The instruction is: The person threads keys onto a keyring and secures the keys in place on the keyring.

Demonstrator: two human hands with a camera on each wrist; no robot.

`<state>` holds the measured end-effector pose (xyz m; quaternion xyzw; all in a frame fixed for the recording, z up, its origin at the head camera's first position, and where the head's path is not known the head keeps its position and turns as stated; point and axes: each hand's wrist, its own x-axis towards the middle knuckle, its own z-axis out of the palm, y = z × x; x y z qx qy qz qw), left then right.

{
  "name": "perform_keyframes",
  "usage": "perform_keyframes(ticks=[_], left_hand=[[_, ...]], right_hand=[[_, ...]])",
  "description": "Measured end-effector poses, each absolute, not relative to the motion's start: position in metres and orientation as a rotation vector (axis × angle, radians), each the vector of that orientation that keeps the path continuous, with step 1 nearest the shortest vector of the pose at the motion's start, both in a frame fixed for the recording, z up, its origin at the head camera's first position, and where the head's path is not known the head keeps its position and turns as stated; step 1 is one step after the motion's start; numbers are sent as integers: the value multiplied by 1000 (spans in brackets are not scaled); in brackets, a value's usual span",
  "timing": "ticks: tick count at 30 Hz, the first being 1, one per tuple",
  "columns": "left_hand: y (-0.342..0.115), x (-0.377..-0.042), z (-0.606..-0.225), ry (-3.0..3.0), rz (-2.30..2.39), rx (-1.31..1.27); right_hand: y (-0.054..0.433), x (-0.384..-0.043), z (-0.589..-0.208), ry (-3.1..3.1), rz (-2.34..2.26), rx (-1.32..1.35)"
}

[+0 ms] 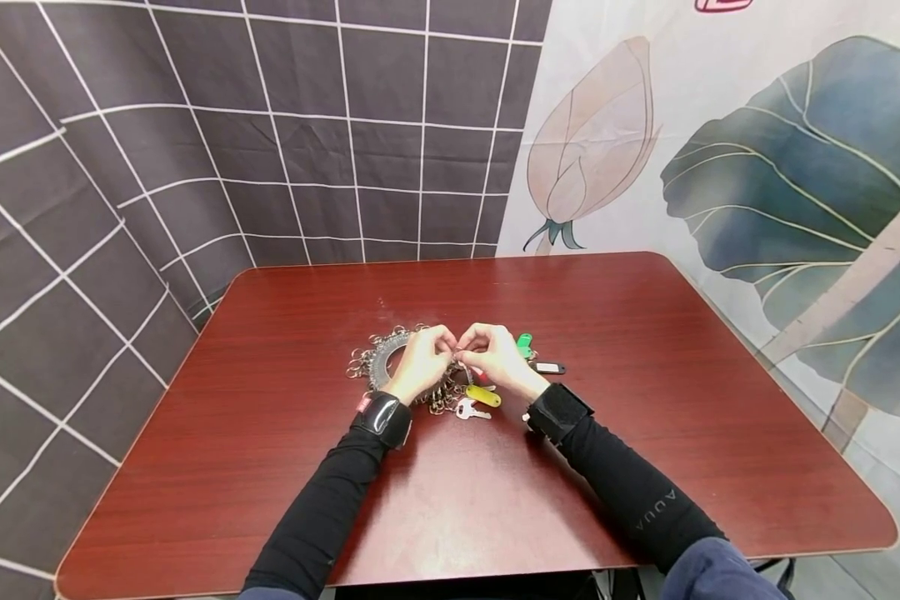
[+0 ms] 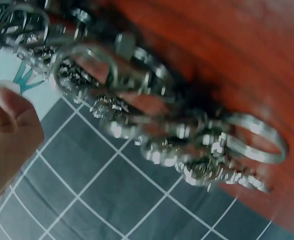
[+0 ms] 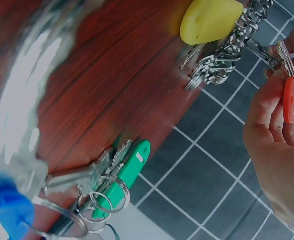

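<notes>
"How does the red-tagged key [image 3: 286, 57] look?"
"Silvery, its red tag [image 3: 288, 100] pale-labelled, held over the surface's [image 1: 270, 492] middle beside a grey hoop [image 1: 380, 367] hung with metal rings [image 1: 357, 362]."
"Room?"
"Wide toward the near edge, then both side edges, less toward the far."
"Fingers?"
"The right hand's [image 1: 497, 358] grasp the key; the left hand's [image 1: 422, 360] curl alongside, their hold hidden."

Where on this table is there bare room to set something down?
The reddish-brown tabletop is bare left of the round grey ring hung with metal clips, right of the black key tag, and between the black-sleeved forearms. Crowded: the middle, with left hand, right hand, yellow plastic key tag, green plastic key tag.
</notes>
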<state>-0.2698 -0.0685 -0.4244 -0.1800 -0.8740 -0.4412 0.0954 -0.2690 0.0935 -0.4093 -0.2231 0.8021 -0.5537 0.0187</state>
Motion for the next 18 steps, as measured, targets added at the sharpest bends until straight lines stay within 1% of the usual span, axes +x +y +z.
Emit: perform_keyframes(ticks=[4,7,10,13,18], left_hand=[[-69,-268,-423,-2584,-1250,-610],[-69,-267,-424,-2578,-1151,-690],[-69,-268,-425,-2582,-1090,-708],[-69,-268,-425,-2580,-1120,-654],[-69,-266,-420,-2588,-1256,-546]], right_hand=[[93,-263,-400,2470,-1725,-635],[94,-268,-407,2442,-1748,-533],[95,-274,-416,2431,-1764,-472],[95,-276,-419,2460,-1754,-505],[94,-276,-419,2526,-1707,-641]])
